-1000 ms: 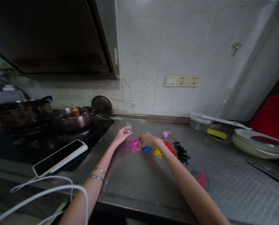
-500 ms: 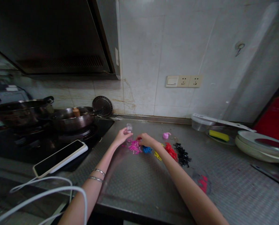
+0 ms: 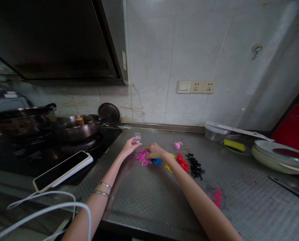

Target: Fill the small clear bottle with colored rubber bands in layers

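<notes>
My left hand point(image 3: 129, 146) is curled round a small clear jar point(image 3: 138, 136) standing on the steel counter point(image 3: 149, 194). My right hand point(image 3: 153, 151) rests with fingers bent on a pile of pink clips point(image 3: 142, 157); whether it grips one I cannot make out. Beside it lie blue clips point(image 3: 157, 161), yellow clips point(image 3: 168, 166), red clips point(image 3: 182, 159) and black clips point(image 3: 195, 164) in a row. A small pink lid point(image 3: 176, 145) lies farther back.
A phone point(image 3: 62, 170) and white cables point(image 3: 46, 207) lie at the left front edge. Two pans point(image 3: 74, 126) sit on the stove. Stacked plates point(image 3: 277, 155), a clear container point(image 3: 213, 131) and a yellow sponge point(image 3: 234, 144) stand at the right.
My right hand has shifted slightly left onto the pink pile. My left hand stays on the jar.
</notes>
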A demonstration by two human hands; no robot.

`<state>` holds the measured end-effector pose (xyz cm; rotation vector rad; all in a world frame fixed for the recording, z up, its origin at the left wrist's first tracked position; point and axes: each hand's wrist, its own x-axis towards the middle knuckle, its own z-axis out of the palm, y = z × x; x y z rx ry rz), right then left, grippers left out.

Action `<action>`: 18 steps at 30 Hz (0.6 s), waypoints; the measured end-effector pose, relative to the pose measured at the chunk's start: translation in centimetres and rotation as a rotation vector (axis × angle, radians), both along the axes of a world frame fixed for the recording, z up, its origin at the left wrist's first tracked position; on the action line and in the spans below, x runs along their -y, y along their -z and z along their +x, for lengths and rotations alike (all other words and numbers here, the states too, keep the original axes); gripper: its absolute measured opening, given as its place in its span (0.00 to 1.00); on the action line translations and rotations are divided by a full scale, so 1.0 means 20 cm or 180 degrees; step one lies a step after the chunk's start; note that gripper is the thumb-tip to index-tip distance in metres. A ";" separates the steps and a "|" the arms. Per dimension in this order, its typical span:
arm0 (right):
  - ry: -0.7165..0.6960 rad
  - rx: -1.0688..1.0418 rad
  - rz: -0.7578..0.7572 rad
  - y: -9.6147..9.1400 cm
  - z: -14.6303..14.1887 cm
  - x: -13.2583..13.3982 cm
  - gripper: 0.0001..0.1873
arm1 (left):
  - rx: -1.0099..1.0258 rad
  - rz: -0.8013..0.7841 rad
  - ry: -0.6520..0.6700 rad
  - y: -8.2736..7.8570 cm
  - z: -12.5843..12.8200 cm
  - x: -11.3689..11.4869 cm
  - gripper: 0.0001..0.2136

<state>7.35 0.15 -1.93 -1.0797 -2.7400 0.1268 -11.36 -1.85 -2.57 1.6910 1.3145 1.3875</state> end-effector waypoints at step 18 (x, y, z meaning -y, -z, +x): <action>-0.0147 -0.1021 -0.0500 0.04 -0.05 0.01 0.10 | 0.0064 0.0065 0.0045 0.04 -0.01 -0.03 0.18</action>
